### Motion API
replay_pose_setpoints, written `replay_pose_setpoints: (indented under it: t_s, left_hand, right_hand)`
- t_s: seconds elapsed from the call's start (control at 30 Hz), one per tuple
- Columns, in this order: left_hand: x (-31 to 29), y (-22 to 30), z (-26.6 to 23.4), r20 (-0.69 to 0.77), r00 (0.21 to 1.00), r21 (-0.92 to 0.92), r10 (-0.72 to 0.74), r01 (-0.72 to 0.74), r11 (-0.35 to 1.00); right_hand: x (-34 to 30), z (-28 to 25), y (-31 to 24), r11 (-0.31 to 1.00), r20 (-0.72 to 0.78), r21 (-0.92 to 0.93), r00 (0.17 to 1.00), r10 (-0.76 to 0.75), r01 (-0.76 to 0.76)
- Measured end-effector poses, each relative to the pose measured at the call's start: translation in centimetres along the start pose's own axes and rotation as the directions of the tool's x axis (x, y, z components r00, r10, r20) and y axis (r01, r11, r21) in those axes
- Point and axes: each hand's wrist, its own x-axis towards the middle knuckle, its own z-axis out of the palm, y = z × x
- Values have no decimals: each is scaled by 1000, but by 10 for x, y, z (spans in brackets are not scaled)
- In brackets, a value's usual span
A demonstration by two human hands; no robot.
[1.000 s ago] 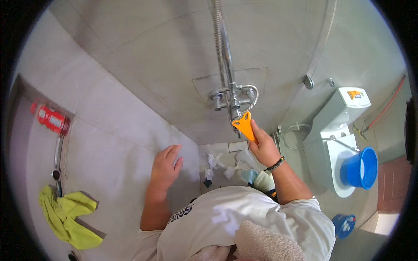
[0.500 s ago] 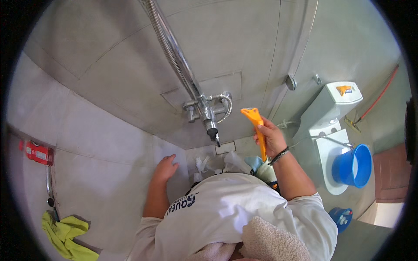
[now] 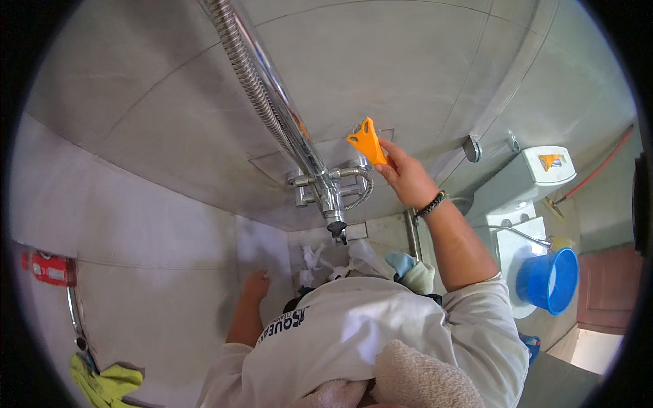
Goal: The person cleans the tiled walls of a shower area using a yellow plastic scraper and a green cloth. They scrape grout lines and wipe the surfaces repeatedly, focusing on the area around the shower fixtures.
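Note:
An orange scraper point(image 3: 368, 143) with a wide triangular head is in my right hand point(image 3: 408, 178), whose fingers close round its handle. Its head is raised in front of the grey tiled wall point(image 3: 381, 61), just right of the chrome shower pipe; whether it touches the tiles I cannot tell. Below it are the chrome mixer tap point(image 3: 331, 197) and its flexible hose. My left hand point(image 3: 256, 285) is low beside the pale wall on the left, its fingers foreshortened and partly hidden, with no object showing in it.
A white toilet point(image 3: 507, 197) stands to the right with an orange and white packet point(image 3: 549, 162) on its tank. Beside it is a blue bucket point(image 3: 548, 280). Crumpled white plastic point(image 3: 367, 257) lies below the tap; cloths point(image 3: 417, 277) sit by my waist. A yellow-green cloth point(image 3: 102, 381) is lower left.
My right hand has lifted the scraper up and to the left, toward the wall beside the shower pipe. My left hand has dropped lower, its spread fingers now drawn in from view.

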Motion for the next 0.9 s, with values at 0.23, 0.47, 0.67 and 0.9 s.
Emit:
replay_pose_setpoints:
  t_s: [0.23, 0.47, 0.67, 0.9]
  left_hand:
    - [26, -26, 13, 29, 997, -46, -68, 69, 997]
    - [37, -22, 16, 44, 997, -79, -62, 66, 995]
    - [49, 13, -6, -60, 998, -74, 0, -4, 997]
    - [39, 22, -6, -68, 998, -129, -11, 2, 992]
  right_hand:
    - [5, -11, -2, 803, -57, -590, 986, -154, 92]
    - [3, 9, -9, 695, -152, -706, 931, -333, 134]
    - [9, -10, -4, 684, -56, -707, 950, -307, 180]
    - [19, 22, -14, 670, -31, -682, 904, -427, 293]
